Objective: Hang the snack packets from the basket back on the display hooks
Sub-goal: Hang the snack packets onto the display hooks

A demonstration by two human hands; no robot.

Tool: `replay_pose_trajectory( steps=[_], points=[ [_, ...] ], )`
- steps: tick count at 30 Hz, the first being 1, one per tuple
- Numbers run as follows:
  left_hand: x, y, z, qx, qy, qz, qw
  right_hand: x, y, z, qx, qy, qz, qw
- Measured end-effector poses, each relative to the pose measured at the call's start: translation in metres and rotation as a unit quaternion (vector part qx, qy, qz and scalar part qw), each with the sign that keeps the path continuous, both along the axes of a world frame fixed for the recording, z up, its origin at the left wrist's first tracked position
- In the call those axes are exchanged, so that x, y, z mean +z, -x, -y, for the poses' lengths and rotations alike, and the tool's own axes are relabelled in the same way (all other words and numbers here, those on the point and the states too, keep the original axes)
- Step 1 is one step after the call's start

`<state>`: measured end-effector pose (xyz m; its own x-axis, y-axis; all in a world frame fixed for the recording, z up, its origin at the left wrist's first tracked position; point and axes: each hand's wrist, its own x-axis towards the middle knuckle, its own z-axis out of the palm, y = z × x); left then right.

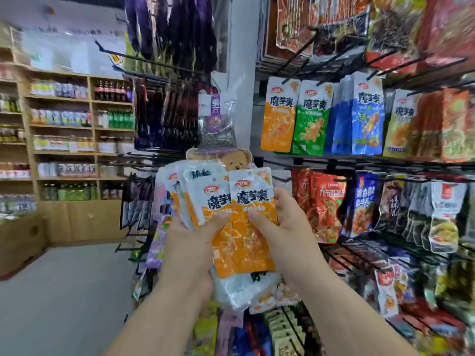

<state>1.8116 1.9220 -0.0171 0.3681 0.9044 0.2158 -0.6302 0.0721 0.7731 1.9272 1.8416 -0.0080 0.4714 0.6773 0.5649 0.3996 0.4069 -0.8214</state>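
Both my hands hold up a fanned stack of orange-and-white snack packets in front of the rack. My left hand (195, 242) grips the stack (191, 199) from below, thumb across its front. My right hand (282, 227) pinches the front orange packet (253, 217), thumb on its face and fingers behind. Matching orange packets (279, 116) hang on a black hook in the upper row of the display hooks (334, 160), beside green (312, 119) and blue packets (366, 116). No basket is in view.
Black wire hooks with many snack packets fill the rack on the right and ahead, including red packets (327, 209) just right of my hands. A white pillar (241, 73) stands behind. Wooden shelves with bottles (64, 140) line the far left wall above open grey floor (64, 291).
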Motion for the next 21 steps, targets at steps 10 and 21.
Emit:
replay_pose_trajectory(
  steps=[10,21],
  points=[
    [0.054,-0.013,-0.004,-0.006,-0.053,0.037,0.998,0.072,-0.02,0.021,-0.035,-0.046,-0.012,0.998],
    [0.092,-0.033,-0.004,0.0,-0.064,0.054,0.996,0.157,-0.074,0.01,-0.069,-0.068,-0.048,0.994]
  ],
)
